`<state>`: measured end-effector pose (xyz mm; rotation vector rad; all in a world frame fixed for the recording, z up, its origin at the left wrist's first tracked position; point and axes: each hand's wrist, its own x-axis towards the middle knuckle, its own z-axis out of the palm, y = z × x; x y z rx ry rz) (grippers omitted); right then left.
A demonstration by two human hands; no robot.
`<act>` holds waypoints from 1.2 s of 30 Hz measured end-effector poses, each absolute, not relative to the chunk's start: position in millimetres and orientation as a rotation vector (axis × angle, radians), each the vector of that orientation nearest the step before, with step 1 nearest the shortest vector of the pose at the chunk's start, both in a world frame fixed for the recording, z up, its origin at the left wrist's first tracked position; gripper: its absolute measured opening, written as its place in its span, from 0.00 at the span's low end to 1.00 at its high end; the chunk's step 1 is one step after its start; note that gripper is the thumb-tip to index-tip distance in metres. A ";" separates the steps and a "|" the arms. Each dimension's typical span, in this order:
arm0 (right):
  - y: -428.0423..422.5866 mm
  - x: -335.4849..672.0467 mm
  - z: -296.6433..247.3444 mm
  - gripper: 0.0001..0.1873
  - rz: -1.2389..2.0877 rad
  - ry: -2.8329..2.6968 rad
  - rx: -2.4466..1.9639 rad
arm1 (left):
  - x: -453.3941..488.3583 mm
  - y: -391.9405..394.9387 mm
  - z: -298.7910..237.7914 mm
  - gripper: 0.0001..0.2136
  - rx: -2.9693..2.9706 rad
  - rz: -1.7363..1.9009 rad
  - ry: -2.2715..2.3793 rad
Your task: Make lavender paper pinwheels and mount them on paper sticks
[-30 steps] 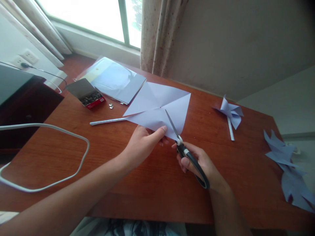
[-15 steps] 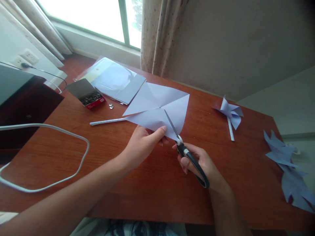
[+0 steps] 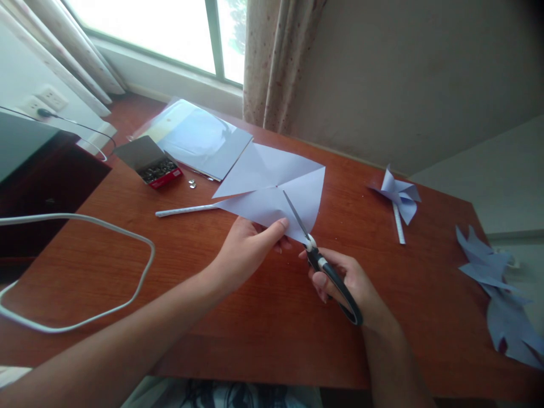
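A white square of paper [image 3: 272, 164] is slit from its left and right corners toward a small mark near its middle. My left hand [image 3: 250, 241] pinches its near edge, thumb on top and fingers underneath. In my right hand [image 3: 344, 277] is a pair of scissors [image 3: 317, 258] with black and white handles. One blade lies over the paper's near corner, its tip pointing toward the middle mark; the other blade is hidden under the sheet. A rolled paper stick [image 3: 187, 210] lies on the table, one end hidden under the paper.
An open box of thumbtacks [image 3: 159, 173] stands at the left, with a few loose tacks [image 3: 192, 183] beside it. Behind lies a plastic-wrapped paper pack [image 3: 199, 136]. A paper pinwheel [image 3: 399, 198] and several cut pinwheel sheets [image 3: 488, 272] lie right. A white cable [image 3: 148, 249] loops at left.
The right corner of the paper has shifted very slightly inward. Both hands and the scissors stay almost in the same place.
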<state>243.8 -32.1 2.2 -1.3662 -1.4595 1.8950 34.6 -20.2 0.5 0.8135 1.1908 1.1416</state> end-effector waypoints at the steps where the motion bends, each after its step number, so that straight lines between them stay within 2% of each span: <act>1: -32.2 243.4 2.6 0.29 1.892 -1.456 -1.369 | 34.5 -19.9 0.2 0.10 0.812 1.143 1.192; 36: -31.3 243.8 2.8 0.26 1.786 -1.534 -1.452 | 34.8 -20.9 2.2 0.11 0.810 1.134 1.210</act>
